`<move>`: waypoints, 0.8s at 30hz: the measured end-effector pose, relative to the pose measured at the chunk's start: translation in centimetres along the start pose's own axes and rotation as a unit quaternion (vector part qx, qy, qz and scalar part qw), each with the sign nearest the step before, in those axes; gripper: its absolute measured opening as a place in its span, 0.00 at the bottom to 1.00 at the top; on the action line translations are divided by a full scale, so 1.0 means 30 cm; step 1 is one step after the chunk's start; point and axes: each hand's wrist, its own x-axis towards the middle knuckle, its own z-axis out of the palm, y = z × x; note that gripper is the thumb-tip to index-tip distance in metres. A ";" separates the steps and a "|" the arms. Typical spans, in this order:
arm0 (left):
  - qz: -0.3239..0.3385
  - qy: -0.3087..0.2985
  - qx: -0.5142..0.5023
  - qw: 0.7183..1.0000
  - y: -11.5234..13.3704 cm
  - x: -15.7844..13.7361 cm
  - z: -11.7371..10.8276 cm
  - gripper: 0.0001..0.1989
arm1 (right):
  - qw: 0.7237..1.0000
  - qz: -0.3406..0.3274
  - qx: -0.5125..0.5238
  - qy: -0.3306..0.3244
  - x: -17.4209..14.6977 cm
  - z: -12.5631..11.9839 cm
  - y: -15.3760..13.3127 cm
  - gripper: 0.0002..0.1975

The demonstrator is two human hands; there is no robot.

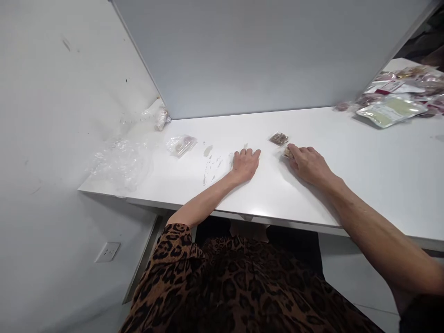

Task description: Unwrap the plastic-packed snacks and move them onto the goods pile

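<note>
My left hand point(245, 165) rests palm down on the white tabletop point(243, 199), its fingers spread a little and nothing visible in them. Grey smudges or wet marks show on the surface beside it. With the thumb and fingertips of my right hand point(310, 166) I grip a small clear packet with tan contents point(287, 152), low at the table; most of it is hidden by the hand. Just beyond it lies another small clear packet with dark brown, dried-looking contents point(279, 138).
To the left lie a clear packet with pinkish contents point(183, 145) and a heap of crumpled clear plastic point(121, 162). A grey panel point(270, 55) rises along the back edge. Far right, a green-and-silver pouch point(391, 111) lies before a pile of packets point(430, 85).
</note>
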 end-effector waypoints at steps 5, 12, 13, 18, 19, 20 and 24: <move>-0.041 0.007 -0.058 0.997 -0.023 0.006 0.002 0.25 | 0.983 0.132 0.098 0.086 0.086 -0.060 0.017 0.27; -0.087 0.048 -0.169 0.981 -0.126 0.035 0.006 0.25 | 0.997 0.053 -0.027 0.042 0.256 -0.093 -0.035 0.24; -0.093 0.054 -0.178 0.978 -0.139 0.038 0.010 0.25 | 0.998 0.043 -0.039 0.002 0.269 -0.085 -0.049 0.23; -0.081 0.065 -0.187 0.977 -0.158 0.046 0.022 0.25 | 0.994 0.022 -0.072 -0.081 0.292 -0.036 -0.086 0.27; -0.079 0.064 -0.188 0.977 -0.156 0.047 0.022 0.26 | 0.994 0.022 -0.072 -0.074 0.293 -0.030 -0.085 0.26; -0.078 0.062 -0.189 0.977 -0.154 0.047 0.023 0.26 | 0.996 0.023 -0.063 -0.064 0.294 -0.026 -0.081 0.25; -0.070 0.075 -0.195 0.975 -0.156 0.046 0.026 0.25 | 0.991 0.065 0.113 -0.025 0.300 -0.029 -0.050 0.20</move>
